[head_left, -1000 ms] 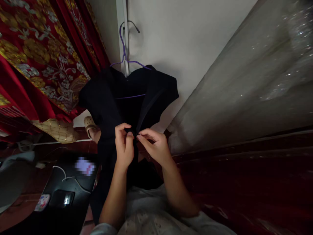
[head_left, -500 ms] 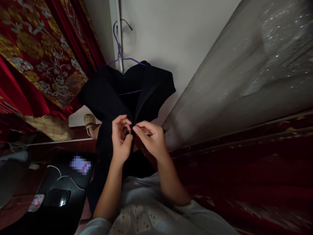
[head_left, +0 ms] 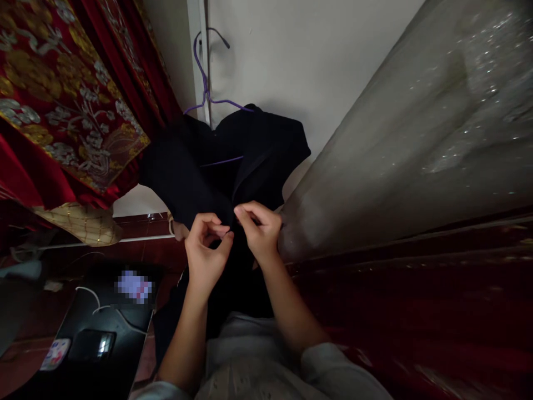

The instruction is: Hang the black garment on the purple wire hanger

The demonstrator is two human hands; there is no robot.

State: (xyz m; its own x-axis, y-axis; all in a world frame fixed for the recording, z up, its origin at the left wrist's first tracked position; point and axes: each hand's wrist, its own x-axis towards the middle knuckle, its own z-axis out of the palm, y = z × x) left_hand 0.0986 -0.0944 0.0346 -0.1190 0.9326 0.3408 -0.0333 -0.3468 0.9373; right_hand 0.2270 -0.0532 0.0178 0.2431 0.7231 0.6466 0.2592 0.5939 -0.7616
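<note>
A dark navy garment [head_left: 270,150] with an open V-shaped front hangs from a purple wire hanger [head_left: 206,91]. At the bottom of the V my right hand [head_left: 263,229] is closed, thumb and forefinger pinching the garment's front edge. My left hand [head_left: 207,244] is beside it and slightly lower, thumb and fingertips pressed together against the other side of the front. Whether a button or other small fastening lies between the fingertips is too dark to see. A gap separates the two hands.
Red embroidered drapery [head_left: 75,89] hangs at the left. A large plastic-wrapped roll [head_left: 375,144] leans at the right. On a black bench [head_left: 125,344] at lower left lie a phone [head_left: 92,345], a white cable [head_left: 129,324] and a blurred-out item [head_left: 134,286]. A white wall [head_left: 283,50] stands behind.
My hands have moved a little apart, the left lower and the right slightly up and right. The camera view has shifted slightly. The garment's right side has swung a little to the right.
</note>
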